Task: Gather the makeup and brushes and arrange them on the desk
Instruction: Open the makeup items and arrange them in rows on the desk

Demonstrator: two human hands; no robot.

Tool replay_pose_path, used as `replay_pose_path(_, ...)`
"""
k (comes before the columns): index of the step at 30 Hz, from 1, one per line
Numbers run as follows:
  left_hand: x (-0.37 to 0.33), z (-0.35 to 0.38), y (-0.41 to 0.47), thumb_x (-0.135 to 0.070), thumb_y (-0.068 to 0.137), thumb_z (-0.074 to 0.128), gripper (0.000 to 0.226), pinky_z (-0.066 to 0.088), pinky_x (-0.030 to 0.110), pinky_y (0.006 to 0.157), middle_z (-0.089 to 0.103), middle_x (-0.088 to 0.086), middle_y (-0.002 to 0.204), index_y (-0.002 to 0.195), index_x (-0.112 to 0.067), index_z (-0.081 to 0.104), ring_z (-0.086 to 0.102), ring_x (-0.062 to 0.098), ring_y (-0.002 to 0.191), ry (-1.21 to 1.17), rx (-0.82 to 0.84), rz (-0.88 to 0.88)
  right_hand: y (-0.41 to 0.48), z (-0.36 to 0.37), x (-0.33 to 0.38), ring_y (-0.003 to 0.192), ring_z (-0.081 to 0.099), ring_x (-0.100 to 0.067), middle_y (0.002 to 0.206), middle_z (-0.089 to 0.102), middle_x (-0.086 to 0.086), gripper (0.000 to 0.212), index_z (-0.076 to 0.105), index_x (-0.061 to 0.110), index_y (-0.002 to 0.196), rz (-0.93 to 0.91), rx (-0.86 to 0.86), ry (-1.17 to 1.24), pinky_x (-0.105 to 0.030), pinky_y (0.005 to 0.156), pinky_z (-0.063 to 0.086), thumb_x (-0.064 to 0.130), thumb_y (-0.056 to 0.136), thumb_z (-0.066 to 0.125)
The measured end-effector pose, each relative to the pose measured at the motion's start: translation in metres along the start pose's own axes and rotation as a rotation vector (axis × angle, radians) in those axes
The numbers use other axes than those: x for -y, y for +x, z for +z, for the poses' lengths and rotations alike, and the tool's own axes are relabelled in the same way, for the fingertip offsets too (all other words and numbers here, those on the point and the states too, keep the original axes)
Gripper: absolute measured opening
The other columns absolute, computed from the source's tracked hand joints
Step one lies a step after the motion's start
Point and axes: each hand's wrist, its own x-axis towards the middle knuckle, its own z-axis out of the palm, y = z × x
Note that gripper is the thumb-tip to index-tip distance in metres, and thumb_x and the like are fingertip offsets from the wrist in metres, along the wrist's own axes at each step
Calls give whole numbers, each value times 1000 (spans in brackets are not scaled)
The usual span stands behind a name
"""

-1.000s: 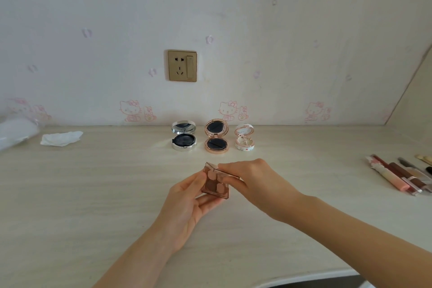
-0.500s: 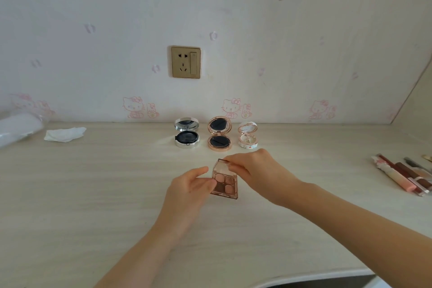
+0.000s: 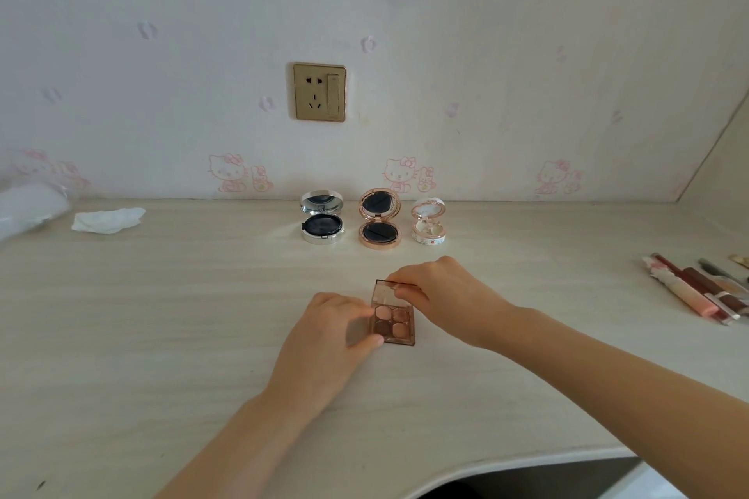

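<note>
Brown eyeshadow palette (image 3: 394, 326) lies open on the desk (image 3: 162, 336), midway between side edges; left hand (image 3: 324, 340) grips its left side, right hand (image 3: 437, 296) pinches the raised clear lid (image 3: 383, 292). Three open compacts (image 3: 379, 223) line the back edge.

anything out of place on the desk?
Crumpled tissue at back left looks like litter, not makeup. The tubes at the right edge lie in a slanted heap, unlike the neat row of open compacts. Nothing spilled.

Soft even daylight, wide-angle edge warping
</note>
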Motion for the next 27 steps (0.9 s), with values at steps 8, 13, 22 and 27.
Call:
replay_pose_path(8,8,7,-2,-37,79,73,35,31,11,92,64,-21,110,113,-29,69,42,-2,115,41,-45,49,6,1,3,102,59,-25,110,69,-4,30,62,19,122,-6,40,-36,-40,87,47,26,100,42)
replay_pose_path(13,7,8,-2,-36,77,74,34,32,10,90,64,-20,107,110,-28,70,44,-1,111,50,-71,63,12,-4,-1,96,60,-18,107,70,0,28,64,19,119,29,84,64,-33,85,47,23,99,45)
replay_pose_path(22,7,8,-3,-38,78,73,34,26,-1,85,64,-20,106,111,-30,69,44,-4,109,60,-64,60,26,-5,-7,86,65,-14,92,72,2,25,66,16,111,70,135,139,-31,84,51,19,98,45)
replay_pose_path(27,6,8,-3,-37,78,72,34,31,7,89,64,-19,106,111,-29,69,46,-1,109,58,-63,58,18,-5,-8,108,59,-16,118,65,0,35,55,20,130,125,137,140,-31,95,45,30,96,50)
